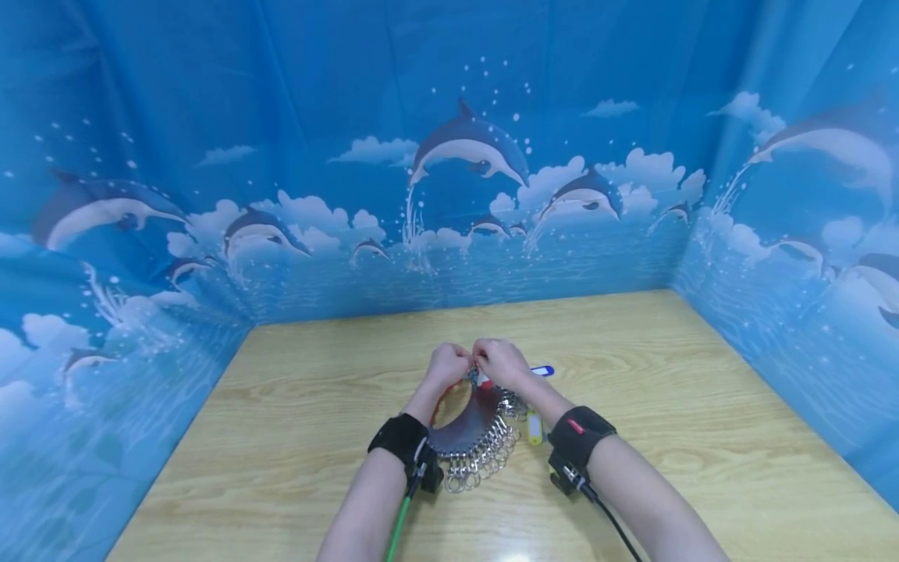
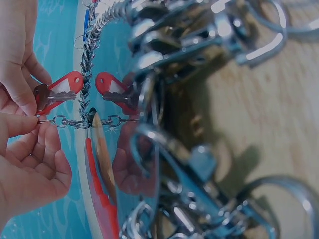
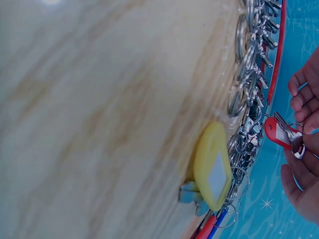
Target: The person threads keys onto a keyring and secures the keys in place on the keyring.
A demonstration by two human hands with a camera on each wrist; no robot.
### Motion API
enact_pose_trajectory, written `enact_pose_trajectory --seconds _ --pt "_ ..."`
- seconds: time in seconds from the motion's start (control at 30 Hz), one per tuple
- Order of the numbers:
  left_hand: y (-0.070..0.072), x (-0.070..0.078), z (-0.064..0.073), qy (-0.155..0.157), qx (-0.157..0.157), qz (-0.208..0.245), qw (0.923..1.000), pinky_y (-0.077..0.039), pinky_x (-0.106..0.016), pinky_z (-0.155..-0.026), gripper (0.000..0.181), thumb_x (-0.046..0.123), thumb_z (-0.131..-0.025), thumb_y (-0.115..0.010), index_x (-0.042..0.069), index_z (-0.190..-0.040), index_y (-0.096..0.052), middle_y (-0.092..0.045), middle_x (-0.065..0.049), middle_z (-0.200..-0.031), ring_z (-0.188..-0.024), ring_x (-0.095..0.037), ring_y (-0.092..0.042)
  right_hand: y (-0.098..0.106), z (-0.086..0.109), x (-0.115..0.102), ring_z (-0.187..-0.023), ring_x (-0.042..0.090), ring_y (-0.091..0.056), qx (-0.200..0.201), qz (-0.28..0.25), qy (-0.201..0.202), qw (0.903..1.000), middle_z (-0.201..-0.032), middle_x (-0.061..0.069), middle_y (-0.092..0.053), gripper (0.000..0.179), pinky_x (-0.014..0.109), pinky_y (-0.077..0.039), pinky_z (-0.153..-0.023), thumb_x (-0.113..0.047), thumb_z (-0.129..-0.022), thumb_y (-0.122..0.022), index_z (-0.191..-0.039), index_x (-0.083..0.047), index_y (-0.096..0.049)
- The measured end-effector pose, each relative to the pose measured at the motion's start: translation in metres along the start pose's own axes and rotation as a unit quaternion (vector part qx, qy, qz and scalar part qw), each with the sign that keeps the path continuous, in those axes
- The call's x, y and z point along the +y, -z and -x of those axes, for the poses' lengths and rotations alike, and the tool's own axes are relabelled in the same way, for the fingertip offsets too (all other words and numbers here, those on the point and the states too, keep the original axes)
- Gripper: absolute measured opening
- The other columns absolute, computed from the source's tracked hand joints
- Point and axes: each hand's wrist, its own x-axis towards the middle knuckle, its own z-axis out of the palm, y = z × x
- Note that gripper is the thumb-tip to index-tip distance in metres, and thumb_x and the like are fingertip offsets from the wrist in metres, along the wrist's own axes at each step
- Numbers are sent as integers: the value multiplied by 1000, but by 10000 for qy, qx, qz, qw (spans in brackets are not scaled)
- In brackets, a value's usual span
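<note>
A shiny grey curved plate (image 1: 469, 428) with red edging lies on the table, its outer edge hung with several metal swivel clasps and split rings (image 1: 492, 454). Over its far end my two hands meet. With thumb and finger, my left hand (image 1: 448, 367) pinches the ring end of a swivel clasp (image 2: 62, 121), seen in the left wrist view. Right beside it, my right hand (image 1: 500, 363) holds a key (image 2: 64, 96) with a red key tag (image 3: 275, 130) between its fingertips. The plate mirrors the key and fingers.
A yellow key tag (image 1: 535, 428) lies on the wooden table (image 1: 316, 437) just right of the clasps, and a blue key tag (image 1: 543, 371) lies beyond my right wrist. A blue dolphin-print curtain (image 1: 337, 70) rises behind the table and along both sides.
</note>
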Motion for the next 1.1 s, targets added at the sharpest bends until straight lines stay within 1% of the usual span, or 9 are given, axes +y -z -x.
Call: enact_pose_trajectory --seconds 0.13,0.27,0.33,0.43,0.53,0.6,0.83,0.97,1.1 --pt "0 -1 -1 37 5 22 10000 -34 -22 -45 20 3 -77 -50 2 -78 -70 -54 0 -60 -49 -12 -46 1 0 0 -68 14 -56 -8 -11 81 10000 -79 2 -62 6 31 -46 -63 -7 -88 -59 -87 -8 -65" --pt "0 0 0 166 -20 189 9997 -33 -23 -45 18 6 -83 -52 1 -79 -69 -51 -1 -59 -48 -12 -44 1 -1 1 -62 12 -52 -99 -114 5 9999 -75 1 -60 7 29 -43 -58 -8 -89 -57 -88 -8 -65" --pt "0 0 1 164 -31 258 9995 -34 -23 -45 19 10 -86 -54 0 -81 -69 -53 -1 -60 -49 -12 -44 2 -1 2 -60 12 -51 -128 -263 -141 9995 -73 1 -60 7 28 -43 -57 -8 -89 -57 -88 -7 -64" --pt "1 -1 2 4 -79 199 9998 -35 -21 -47 19 14 -87 -58 0 -84 -71 -55 -1 -64 -51 -10 -44 2 -2 3 -61 12 -52 -129 -637 -461 9968 -73 2 -60 6 28 -44 -57 -8 -88 -58 -87 -6 -64" --pt "2 -2 3 -109 -169 132 9997 -34 -21 -46 17 10 -86 -59 0 -86 -71 -54 -1 -64 -51 -9 -43 2 -3 5 -64 13 -54 -127 -1011 -735 9921 -74 3 -61 5 28 -45 -59 -7 -87 -59 -85 -5 -63" --pt "1 -3 3 -101 -216 168 9996 -34 -22 -45 16 8 -85 -58 -1 -86 -71 -54 -2 -62 -49 -10 -43 1 -3 7 -65 14 -54 -114 -1088 -813 9907 -74 3 -61 5 27 -45 -59 -6 -87 -60 -85 -5 -63" --pt "-3 -3 4 -64 17 135 9999 -34 -21 -44 16 10 -86 -56 1 -85 -70 -57 -2 -69 -48 -9 -43 -1 -2 7 -60 12 -53 -106 -1037 -626 9926 -72 2 -61 5 27 -45 -57 -6 -87 -59 -84 -4 -63" --pt "-4 -2 4 -24 92 58 9999 -32 -21 -42 15 8 -85 -56 1 -79 -68 -57 -3 -66 -45 -9 -41 -2 -1 6 -59 11 -51 -100 -798 -484 9956 -71 0 -60 5 27 -44 -57 -7 -87 -59 -84 -6 -63" --pt "-5 0 5 45 147 42 9999 -33 -21 -42 14 7 -84 -56 0 -80 -68 -57 -4 -67 -46 -10 -43 -2 0 4 -59 12 -51 -85 -567 -382 9976 -71 1 -58 5 28 -43 -56 -7 -88 -59 -86 -6 -63"
